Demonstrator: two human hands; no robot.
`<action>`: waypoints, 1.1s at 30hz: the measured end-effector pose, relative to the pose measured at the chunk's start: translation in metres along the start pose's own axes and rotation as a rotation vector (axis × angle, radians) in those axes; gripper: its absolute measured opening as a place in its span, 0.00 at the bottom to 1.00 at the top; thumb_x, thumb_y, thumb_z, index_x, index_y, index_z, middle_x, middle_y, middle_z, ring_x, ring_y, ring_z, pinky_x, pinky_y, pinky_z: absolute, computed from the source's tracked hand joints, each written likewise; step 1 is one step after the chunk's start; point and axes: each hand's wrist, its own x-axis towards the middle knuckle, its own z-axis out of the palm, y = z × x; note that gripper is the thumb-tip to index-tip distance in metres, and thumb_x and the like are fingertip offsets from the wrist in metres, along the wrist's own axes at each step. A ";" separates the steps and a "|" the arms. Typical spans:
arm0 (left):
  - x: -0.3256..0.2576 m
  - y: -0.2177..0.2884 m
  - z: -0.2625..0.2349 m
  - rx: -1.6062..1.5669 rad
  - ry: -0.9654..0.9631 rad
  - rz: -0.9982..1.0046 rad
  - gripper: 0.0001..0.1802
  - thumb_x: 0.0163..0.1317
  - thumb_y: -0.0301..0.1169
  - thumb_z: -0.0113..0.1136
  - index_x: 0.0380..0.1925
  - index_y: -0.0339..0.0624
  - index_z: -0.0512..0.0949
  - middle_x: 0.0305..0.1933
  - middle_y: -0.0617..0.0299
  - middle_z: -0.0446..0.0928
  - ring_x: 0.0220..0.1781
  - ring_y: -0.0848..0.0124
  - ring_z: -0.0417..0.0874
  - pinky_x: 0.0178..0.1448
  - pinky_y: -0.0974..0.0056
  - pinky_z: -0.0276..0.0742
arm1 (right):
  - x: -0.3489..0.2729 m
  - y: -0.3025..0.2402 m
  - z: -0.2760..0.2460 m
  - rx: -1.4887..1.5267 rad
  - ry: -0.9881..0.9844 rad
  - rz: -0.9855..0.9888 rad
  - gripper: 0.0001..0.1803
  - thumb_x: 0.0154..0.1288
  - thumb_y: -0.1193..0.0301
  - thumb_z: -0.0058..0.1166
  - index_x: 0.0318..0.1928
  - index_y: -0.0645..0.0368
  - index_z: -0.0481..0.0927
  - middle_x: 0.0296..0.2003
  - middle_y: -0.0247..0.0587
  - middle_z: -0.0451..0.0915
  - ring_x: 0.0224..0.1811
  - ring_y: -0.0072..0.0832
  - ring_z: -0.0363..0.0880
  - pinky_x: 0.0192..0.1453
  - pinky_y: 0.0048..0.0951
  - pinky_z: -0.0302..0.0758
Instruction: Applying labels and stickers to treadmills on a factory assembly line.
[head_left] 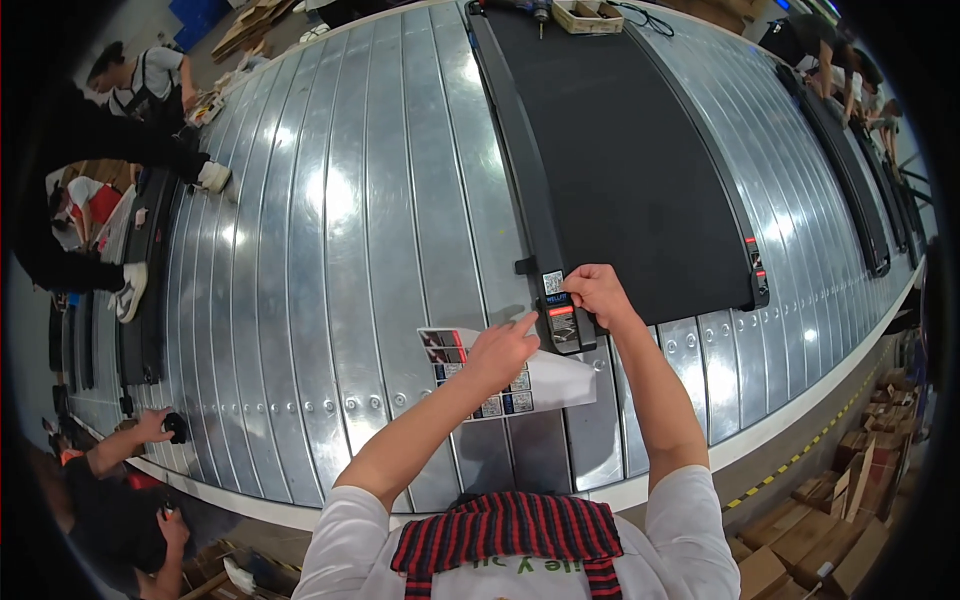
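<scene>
Across most of the frame, a slatted metal desk [370, 250] is seen. At upper centre to right, a black treadmill [630, 170] is laid on it, edged by a left side rail [535, 190]. Below the rail's near end, at lower centre, a label sheet [565, 383] is partly covered by the left hand [503, 352]; its index finger is extended toward the rail, and any grip cannot be told. By a black-and-red label [563, 325] at the rail's end, the right hand's [597, 292] fingers are curled nearly together; whether anything is pinched cannot be told.
</scene>
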 end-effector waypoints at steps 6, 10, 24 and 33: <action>-0.003 0.001 -0.009 -0.012 -0.137 -0.077 0.04 0.49 0.25 0.50 0.25 0.38 0.72 0.55 0.51 0.65 0.41 0.56 0.76 0.43 0.56 0.72 | -0.001 0.001 -0.002 0.019 -0.025 0.022 0.03 0.48 0.78 0.53 0.21 0.63 0.74 0.12 0.31 0.67 0.11 0.14 0.58 0.13 0.16 0.50; -0.007 0.001 -0.007 0.007 -0.089 -0.059 0.03 0.48 0.25 0.49 0.24 0.39 0.71 0.55 0.54 0.67 0.36 0.56 0.77 0.39 0.56 0.72 | 0.000 0.000 -0.005 0.082 -0.058 0.029 0.03 0.48 0.77 0.53 0.21 0.62 0.74 0.12 0.30 0.67 0.10 0.13 0.58 0.12 0.17 0.49; -0.010 0.028 -0.020 0.087 -0.049 -0.066 0.01 0.47 0.25 0.49 0.22 0.40 0.70 0.54 0.56 0.68 0.31 0.56 0.77 0.34 0.55 0.72 | 0.002 -0.001 -0.003 -0.070 -0.035 0.029 0.04 0.47 0.76 0.54 0.21 0.62 0.74 0.11 0.31 0.67 0.09 0.14 0.58 0.12 0.18 0.50; -0.006 0.033 -0.014 0.119 -0.078 -0.108 0.02 0.48 0.26 0.50 0.23 0.40 0.70 0.54 0.57 0.67 0.31 0.56 0.77 0.33 0.55 0.73 | 0.004 0.005 -0.002 -0.056 -0.009 -0.003 0.02 0.47 0.78 0.52 0.21 0.63 0.74 0.12 0.31 0.68 0.10 0.15 0.59 0.12 0.19 0.51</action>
